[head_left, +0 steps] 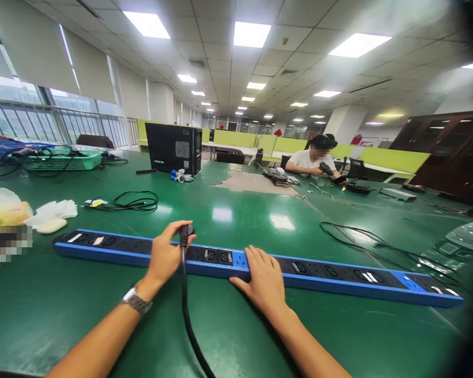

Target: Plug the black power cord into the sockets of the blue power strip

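Note:
A long blue and black power strip (319, 281) lies across the green table in front of me, its rows of sockets facing up. My left hand (166, 252) pinches a black power plug (186, 233) over the strip, left of its middle. The plug's thick black cord (187, 315) runs down toward the bottom edge. Whether the plug's pins touch a socket is hidden. My right hand (263, 278) grips the strip near a blue socket section (240, 259), fingers across the top and thumb along the front side.
A black computer case (173, 149) stands farther back, with gloves (181, 176) beside it. Coiled cable (136, 201), a green basket (65, 160) and white tissue (55, 211) are leftward. A large clear bottle (457, 244) lies at right. A co-worker (313, 157) sits across the table.

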Demonstrator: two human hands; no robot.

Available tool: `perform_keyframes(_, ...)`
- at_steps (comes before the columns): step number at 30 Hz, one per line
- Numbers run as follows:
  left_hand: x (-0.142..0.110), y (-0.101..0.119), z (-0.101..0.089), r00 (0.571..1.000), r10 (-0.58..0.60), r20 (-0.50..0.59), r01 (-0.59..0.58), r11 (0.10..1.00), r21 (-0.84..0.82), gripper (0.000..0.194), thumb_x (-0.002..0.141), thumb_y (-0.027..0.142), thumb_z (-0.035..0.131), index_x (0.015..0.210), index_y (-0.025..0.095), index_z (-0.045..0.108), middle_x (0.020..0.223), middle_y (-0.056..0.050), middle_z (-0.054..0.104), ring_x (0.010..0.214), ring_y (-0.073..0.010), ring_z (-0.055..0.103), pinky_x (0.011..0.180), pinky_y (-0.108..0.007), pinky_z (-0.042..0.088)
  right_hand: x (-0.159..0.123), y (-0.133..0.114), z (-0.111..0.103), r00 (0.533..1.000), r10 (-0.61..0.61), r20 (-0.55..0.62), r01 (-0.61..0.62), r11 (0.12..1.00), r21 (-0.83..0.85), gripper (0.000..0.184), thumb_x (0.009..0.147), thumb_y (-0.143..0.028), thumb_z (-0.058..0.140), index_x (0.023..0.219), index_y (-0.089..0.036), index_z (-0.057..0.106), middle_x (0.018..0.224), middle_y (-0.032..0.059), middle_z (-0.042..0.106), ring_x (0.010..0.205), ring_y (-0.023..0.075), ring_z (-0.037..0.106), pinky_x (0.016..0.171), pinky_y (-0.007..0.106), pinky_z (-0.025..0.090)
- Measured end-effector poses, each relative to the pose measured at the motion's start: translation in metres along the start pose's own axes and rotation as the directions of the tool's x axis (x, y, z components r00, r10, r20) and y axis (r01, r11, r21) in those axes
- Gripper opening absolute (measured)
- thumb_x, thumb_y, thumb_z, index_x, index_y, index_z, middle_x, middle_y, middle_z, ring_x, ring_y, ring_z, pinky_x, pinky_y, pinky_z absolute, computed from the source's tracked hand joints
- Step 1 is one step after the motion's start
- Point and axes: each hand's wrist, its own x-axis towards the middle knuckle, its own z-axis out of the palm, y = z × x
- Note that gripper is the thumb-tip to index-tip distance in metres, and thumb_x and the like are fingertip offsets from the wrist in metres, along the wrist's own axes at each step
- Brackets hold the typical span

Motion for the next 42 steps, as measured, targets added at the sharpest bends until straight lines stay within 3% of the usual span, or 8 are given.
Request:
perform_keyframes(4,-0.007,-0.022,-0.027,0.981,-0.057,0.187,0.039,0.995,0.096,0.035,0.080,0.044,0.067,0.105,0.020,0.067,0.099,-0.006,0.073,0.089,-0.0225,0.068,0.080,-0.033,0.053,0.000,0.000,0.001,1.000,-0.009,-0.009,0.009,1.000,-0.004,0.070,0.075,-0.051,0.071,0.131,-0.013,0.052,0.137,0.0157,0.055,0.125,0.0334,0.048,0.103,0.048,0.034)
perform_keyframes(14,-0.003,-0.018,-0.006,0.870,0.013,0.493,-0.183,0.937,0.297,0.026,0.084,0.034,0.065,0.107,0.024,0.069,0.111,-0.005,0.072,0.104,-0.0248,0.064,0.093,-0.039,0.046,0.002,-0.005,-0.003,1.000,-0.008,-0.014,0.010,0.996,0.093,0.068,0.074,-0.055,0.070,0.127,-0.016,0.055,0.133,0.0159,0.058,0.124,0.0350,0.049,0.103,0.055,0.033)
perform_keyframes(17,-0.004,-0.018,-0.010,0.857,0.002,0.515,-0.194,0.927,0.320,0.044,0.081,0.034,0.069,0.123,0.026,0.060,0.117,-0.005,0.070,0.106,-0.0255,0.062,0.096,-0.040,0.044,0.008,-0.024,-0.006,1.000,-0.001,-0.011,0.003,0.978,0.209,0.061,0.077,-0.048,0.070,0.127,-0.017,0.055,0.132,0.0145,0.058,0.123,0.0344,0.049,0.103,0.056,0.033)
perform_keyframes(22,-0.010,-0.019,-0.014,0.849,-0.083,0.522,-0.106,0.941,0.322,0.110,0.065,0.031,0.081,0.152,0.027,0.015,0.127,-0.009,0.063,0.115,-0.0293,0.058,0.098,-0.043,0.044,0.035,-0.071,-0.013,0.999,-0.042,-0.011,0.042,0.878,0.477,0.059,0.078,-0.032,0.068,0.132,-0.016,0.050,0.132,0.0131,0.058,0.122,0.0289,0.050,0.103,0.049,0.039)
perform_keyframes(28,-0.011,-0.021,-0.013,0.865,-0.090,0.494,-0.059,0.958,0.279,0.108,0.068,0.020,0.075,0.152,0.030,0.009,0.135,-0.010,0.057,0.120,-0.0278,0.056,0.099,-0.041,0.045,0.044,-0.084,-0.020,0.953,-0.304,-0.009,0.259,0.796,0.547,0.078,0.072,-0.021,0.067,0.144,-0.025,0.037,0.153,0.0091,0.034,0.138,0.0290,0.032,0.112,0.051,0.029)
perform_keyframes(35,-0.010,-0.026,-0.012,0.867,-0.072,0.493,-0.082,0.955,0.284,0.099,0.071,0.015,0.070,0.152,0.029,0.014,0.136,-0.010,0.056,0.122,-0.0260,0.054,0.101,-0.040,0.043,0.054,-0.080,-0.003,0.947,-0.311,0.078,0.210,0.787,0.579,0.064,0.073,-0.024,0.072,0.134,-0.023,0.051,0.128,0.0096,0.062,0.116,0.0261,0.054,0.100,0.046,0.040)
perform_keyframes(38,-0.011,-0.026,-0.012,0.880,-0.068,0.471,-0.102,0.940,0.326,0.095,0.071,0.017,0.070,0.151,0.026,0.020,0.130,-0.011,0.060,0.117,-0.0278,0.057,0.097,-0.041,0.046,0.063,-0.084,-0.008,0.971,-0.237,-0.014,0.187,0.726,0.662,0.035,0.076,-0.022,0.069,0.111,-0.026,0.067,0.098,0.0031,0.073,0.091,0.0200,0.063,0.086,0.036,0.047)
perform_keyframes(42,-0.012,-0.026,-0.012,0.881,-0.075,0.468,-0.102,0.934,0.343,0.095,0.072,0.022,0.072,0.151,0.028,0.020,0.123,-0.009,0.064,0.110,-0.0282,0.061,0.092,-0.041,0.049,0.061,-0.082,-0.039,0.917,-0.176,-0.359,0.383,0.644,0.662,0.029,0.085,-0.027,0.055,0.112,-0.026,0.065,0.106,0.0037,0.071,0.098,0.0199,0.062,0.090,0.036,0.047)
